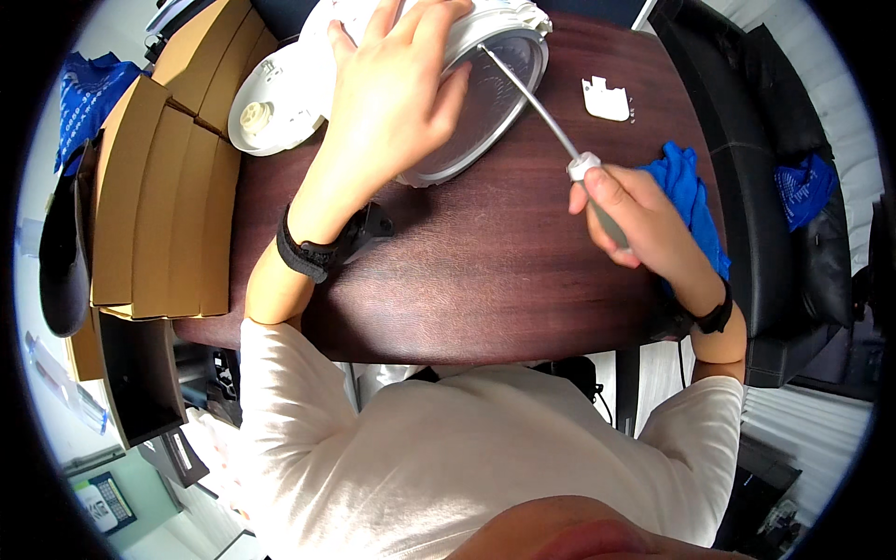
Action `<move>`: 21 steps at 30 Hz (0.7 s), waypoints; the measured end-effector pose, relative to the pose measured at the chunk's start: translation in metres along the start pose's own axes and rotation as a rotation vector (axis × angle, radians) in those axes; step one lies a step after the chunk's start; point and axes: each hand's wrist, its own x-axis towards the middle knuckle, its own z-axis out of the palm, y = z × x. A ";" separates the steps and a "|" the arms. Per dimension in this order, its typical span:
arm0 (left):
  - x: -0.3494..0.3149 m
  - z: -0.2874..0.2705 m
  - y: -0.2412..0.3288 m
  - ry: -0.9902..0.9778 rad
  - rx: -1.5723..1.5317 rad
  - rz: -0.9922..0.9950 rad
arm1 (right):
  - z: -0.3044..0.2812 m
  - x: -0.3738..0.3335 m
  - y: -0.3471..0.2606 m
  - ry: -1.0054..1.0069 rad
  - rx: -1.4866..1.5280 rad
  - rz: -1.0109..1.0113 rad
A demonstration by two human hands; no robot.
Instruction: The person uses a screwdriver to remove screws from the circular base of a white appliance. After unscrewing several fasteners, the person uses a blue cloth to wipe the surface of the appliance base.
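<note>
- Nearest: the person's white shirt (439, 448), below the near edge of a dark red-brown wooden table (448, 271).
- Black bands on both wrists, left (303, 254) and right (715, 310).
- Right hand (635, 215): fingers closed round the handle of a screwdriver (560, 139); shaft slants up and leftward.
- Blue cloth (689, 191) on the table, partly behind the right forearm.
- Left hand (392, 103): palm down, fingers apart, laid over a white plastic housing (495, 21) at the far side of the table; not clamped round it.
- Round grey panel (495, 107) in the housing, light rim. Screwdriver tip at its upper part; contact cannot be told.
- White rounded cover (289, 126) left of the housing, cream round fitting (256, 117) on it.
- Small white plastic piece (607, 100) right of the housing, well apart; tiny bits beside it, too small to identify.
- Left of the table: cardboard boxes (173, 205).
- Beyond, right: black sofa (761, 117) with blue bag (805, 191).
</note>
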 end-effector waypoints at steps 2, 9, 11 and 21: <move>-0.001 -0.001 0.001 -0.002 -0.002 -0.005 | -0.012 0.003 0.000 0.159 -0.354 -0.187; -0.002 -0.002 0.000 -0.011 0.008 -0.004 | -0.033 0.006 -0.022 0.713 -1.307 -0.638; -0.001 -0.002 0.001 -0.019 0.004 -0.007 | -0.036 0.007 -0.022 0.693 -1.276 -0.612; 0.000 -0.004 0.001 -0.024 -0.014 -0.012 | -0.041 0.005 0.001 0.152 -0.269 -0.228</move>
